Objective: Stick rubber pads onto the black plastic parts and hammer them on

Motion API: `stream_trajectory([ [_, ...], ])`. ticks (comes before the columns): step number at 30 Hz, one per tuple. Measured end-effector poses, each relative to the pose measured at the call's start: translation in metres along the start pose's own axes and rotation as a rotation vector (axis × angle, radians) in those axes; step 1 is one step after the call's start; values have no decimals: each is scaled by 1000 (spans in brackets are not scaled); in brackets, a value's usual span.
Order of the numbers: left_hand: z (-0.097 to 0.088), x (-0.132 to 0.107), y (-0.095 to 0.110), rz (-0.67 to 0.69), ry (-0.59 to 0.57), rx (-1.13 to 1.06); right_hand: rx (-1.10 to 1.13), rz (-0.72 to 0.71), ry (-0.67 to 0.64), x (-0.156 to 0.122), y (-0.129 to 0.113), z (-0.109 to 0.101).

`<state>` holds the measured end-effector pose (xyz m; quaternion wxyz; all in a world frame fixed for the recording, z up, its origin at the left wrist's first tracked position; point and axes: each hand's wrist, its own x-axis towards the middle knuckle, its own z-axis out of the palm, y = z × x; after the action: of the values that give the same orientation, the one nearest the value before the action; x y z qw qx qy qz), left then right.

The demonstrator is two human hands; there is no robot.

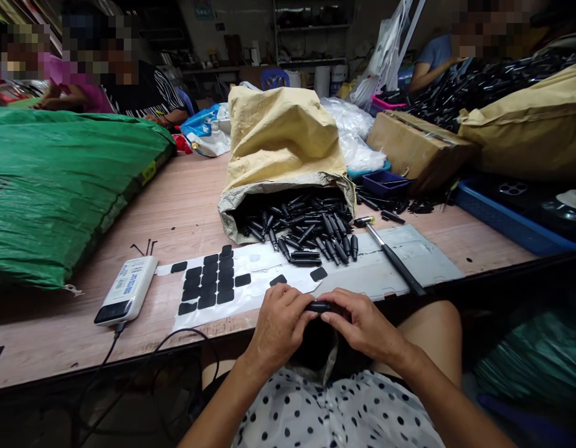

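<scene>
Both hands meet at the table's near edge on one short black cylindrical piece [318,306]. My left hand [284,318] pinches its left end between thumb and fingers, and my right hand [357,318] grips the right end the same way. Just beyond, many similar black cylindrical pieces [306,233] spill from the mouth of a tan paper sack [283,140] onto the table. To the left of my hands lies a white sheet [250,305] bearing rows of black rounded-square stickers [208,281]. A dark opening, perhaps a bag, sits below my hands; its contents are hidden.
A hammer [395,261] rests on a grey board [428,255] to the right. At left are a white power bank [127,289] with a cable and a large green sack [68,186]. A cardboard box [421,146] and blue tray [497,218] stand right. Other people sit across the table.
</scene>
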<state>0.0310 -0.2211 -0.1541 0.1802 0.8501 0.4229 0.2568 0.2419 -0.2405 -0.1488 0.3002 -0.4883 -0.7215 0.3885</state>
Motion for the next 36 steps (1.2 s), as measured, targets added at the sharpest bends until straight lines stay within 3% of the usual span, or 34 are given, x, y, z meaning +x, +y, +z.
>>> stream_trajectory([
  [12, 3, -6, 1, 4, -14, 57, -449, -128, -40, -3, 8, 5],
  [16, 7, -9, 8, 4, 45, 97, -479, -176, -21, -4, 7, 8],
  [21, 17, -14, 21, -35, 191, 48, -486, -311, 97, -9, 10, 17],
  [25, 20, -18, 23, -16, 234, -19, -471, -371, 168, -12, 11, 19],
  [29, 14, -17, 18, -42, 175, -76, -342, -322, 145, -9, 10, 14],
  [36, 6, -12, 12, -98, 83, -56, -90, -92, 30, -7, 6, 9],
])
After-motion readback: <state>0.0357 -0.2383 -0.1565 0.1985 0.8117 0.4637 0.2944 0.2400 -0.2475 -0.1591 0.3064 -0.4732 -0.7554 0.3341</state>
